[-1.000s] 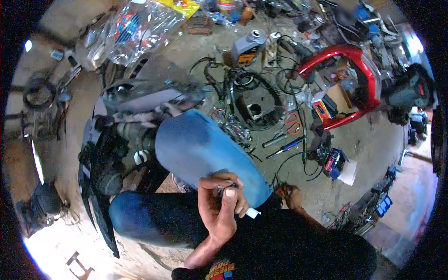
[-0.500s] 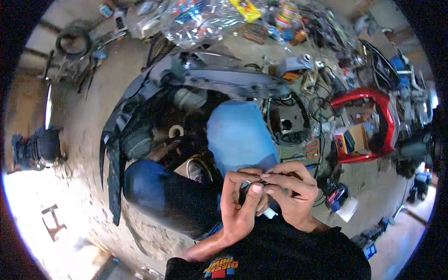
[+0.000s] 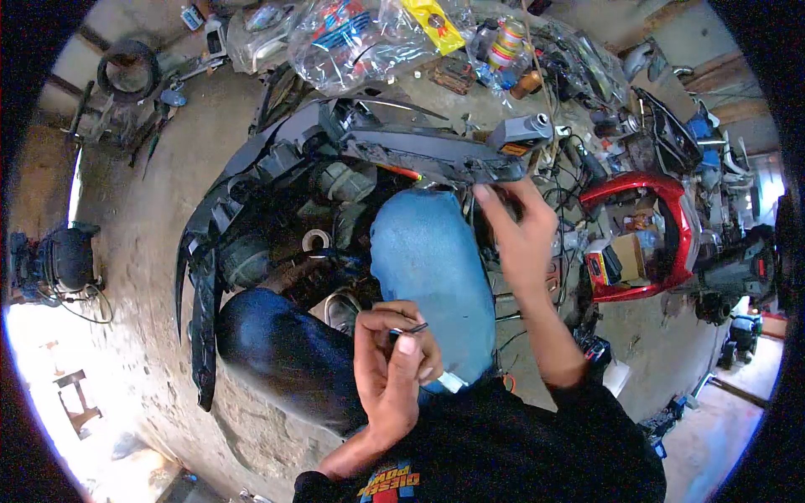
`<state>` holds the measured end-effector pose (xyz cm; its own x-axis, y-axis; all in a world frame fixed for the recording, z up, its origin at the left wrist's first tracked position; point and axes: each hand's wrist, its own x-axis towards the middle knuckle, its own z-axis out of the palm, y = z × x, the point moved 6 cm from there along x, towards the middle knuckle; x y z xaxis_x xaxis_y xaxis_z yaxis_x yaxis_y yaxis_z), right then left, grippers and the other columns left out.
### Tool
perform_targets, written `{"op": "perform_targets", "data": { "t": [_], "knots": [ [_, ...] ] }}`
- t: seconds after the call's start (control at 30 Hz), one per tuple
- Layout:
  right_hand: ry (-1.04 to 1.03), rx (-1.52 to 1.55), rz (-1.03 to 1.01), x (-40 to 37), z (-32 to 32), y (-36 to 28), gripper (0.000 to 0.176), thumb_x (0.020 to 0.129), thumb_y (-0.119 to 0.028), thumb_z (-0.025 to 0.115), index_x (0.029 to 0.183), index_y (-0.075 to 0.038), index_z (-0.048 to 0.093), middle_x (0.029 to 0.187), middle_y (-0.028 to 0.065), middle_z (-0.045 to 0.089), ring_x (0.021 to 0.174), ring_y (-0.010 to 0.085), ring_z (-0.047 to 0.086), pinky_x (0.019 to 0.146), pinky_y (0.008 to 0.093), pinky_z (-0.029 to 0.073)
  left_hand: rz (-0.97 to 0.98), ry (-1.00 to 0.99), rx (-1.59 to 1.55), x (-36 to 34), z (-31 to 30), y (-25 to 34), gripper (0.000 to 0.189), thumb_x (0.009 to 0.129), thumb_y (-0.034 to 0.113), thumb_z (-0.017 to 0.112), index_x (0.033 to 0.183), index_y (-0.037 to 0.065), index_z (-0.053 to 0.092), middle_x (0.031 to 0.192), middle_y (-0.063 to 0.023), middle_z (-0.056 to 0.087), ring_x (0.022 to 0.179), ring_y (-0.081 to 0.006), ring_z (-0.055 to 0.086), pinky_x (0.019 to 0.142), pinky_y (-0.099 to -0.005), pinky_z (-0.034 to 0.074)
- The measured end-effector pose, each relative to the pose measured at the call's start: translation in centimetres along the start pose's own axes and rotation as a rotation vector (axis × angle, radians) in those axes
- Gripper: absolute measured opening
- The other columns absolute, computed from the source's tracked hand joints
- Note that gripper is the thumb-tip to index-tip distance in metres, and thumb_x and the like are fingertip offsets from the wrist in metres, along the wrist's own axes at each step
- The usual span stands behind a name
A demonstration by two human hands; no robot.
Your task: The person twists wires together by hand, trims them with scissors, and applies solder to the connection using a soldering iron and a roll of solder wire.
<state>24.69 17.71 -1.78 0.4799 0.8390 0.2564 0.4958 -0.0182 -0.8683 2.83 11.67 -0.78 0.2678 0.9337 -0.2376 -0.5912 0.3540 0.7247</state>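
Observation:
Over the person's lap, my left hand [image 3: 392, 365] is closed in a pinch on a small dark piece [image 3: 416, 329]; a white tip [image 3: 450, 382] of something shows below its fingers. My right hand [image 3: 521, 220] is stretched forward to the right end of a long dark plastic part [image 3: 419, 151], its fingertips at or just beside that end. Whether those fingertips hold anything cannot be made out. The dark part curves around in front of the knees. A blue-clad knee [image 3: 432, 243] lies between the hands and the part.
A red frame-shaped part [image 3: 692, 226] lies on the right, around a small box. Behind the dark part are a grey bottle [image 3: 521, 132], a clear plastic bag [image 3: 360, 50] and a yellow packet [image 3: 436, 25]. A tyre [image 3: 128, 71] lies at the back left.
My right hand has left my left hand and moved forward to the dark part's right end. My left hand has shifted slightly left, still pinching the small piece.

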Motion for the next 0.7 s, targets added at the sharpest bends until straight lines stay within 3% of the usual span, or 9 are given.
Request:
{"op": "perform_targets", "data": {
  "t": [0.07,0.17,0.27,0.47,0.6,0.7],
  "knots": [
    [-0.021,-0.013,0.010,2.2,1.8,3.8,0.020,0.079,-0.001,0.069,0.099,0.001,0.070,0.098,0.0121,0.066,0.091,0.0276,0.062,0.084,0.0323,0.048,0.009,0.050,-0.001,-0.2,-0.5,0.4,0.015,0.101,0.010,0.051,0.110,0.005,0.040,0.111,-0.0114,0.047,0.059,-0.0100,0.042,0.049,-0.0255,0.034],
    [-0.068,-0.138,-0.148,4.7,3.4,5.1,0.026,0.074,0.001,0.067,0.099,0.000,0.070,0.100,0.0127,0.066,0.094,0.0314,0.062,0.086,0.0359,0.049,0.044,0.095,0.048,-0.3,-1.2,1.1,0.016,0.102,0.013,0.049,0.110,0.007,0.037,0.108,-0.0118,0.047,0.058,-0.0112,0.041,0.047,-0.0258,0.033],
    [-0.130,-0.085,-0.255,5.7,4.1,5.5,0.028,0.072,0.000,0.067,0.100,-0.001,0.071,0.102,0.0125,0.067,0.098,0.0329,0.062,0.087,0.0380,0.049,0.076,0.166,0.094,-0.3,-1.9,1.1,0.018,0.102,0.021,0.046,0.111,0.008,0.036,0.104,-0.0124,0.047,0.053,-0.0105,0.041,0.044,-0.0243,0.031],
    [-0.186,-0.136,-0.227,6.1,4.3,6.1,0.037,0.068,0.007,0.066,0.103,-0.005,0.074,0.102,0.0127,0.068,0.098,0.0314,0.064,0.088,0.0356,0.049,0.053,0.155,0.003,0.2,-1.9,0.8,0.019,0.102,0.024,0.047,0.111,0.009,0.038,0.105,-0.0115,0.049,0.055,-0.0115,0.041,0.044,-0.0244,0.032],
    [-0.092,-0.152,-0.288,5.5,2.6,2.5,0.041,0.070,0.010,0.064,0.107,-0.004,0.073,0.102,0.0134,0.068,0.101,0.0282,0.065,0.090,0.0350,0.049,0.042,0.184,-0.002,1.1,-1.2,1.1,0.018,0.102,0.024,0.047,0.109,0.009,0.039,0.097,-0.0091,0.047,0.055,-0.0114,0.038,0.044,-0.0248,0.032],
    [-0.100,-0.058,-0.147,2.4,0.7,-2.7,0.020,0.081,-0.002,0.071,0.100,0.000,0.074,0.095,0.0125,0.070,0.091,0.0276,0.066,0.087,0.0356,0.050,0.045,0.090,-0.003,1.7,-0.9,1.5,0.019,0.102,0.024,0.049,0.110,0.010,0.040,0.091,-0.0071,0.043,0.055,-0.0114,0.036,0.045,-0.0244,0.031]
  ]
}}
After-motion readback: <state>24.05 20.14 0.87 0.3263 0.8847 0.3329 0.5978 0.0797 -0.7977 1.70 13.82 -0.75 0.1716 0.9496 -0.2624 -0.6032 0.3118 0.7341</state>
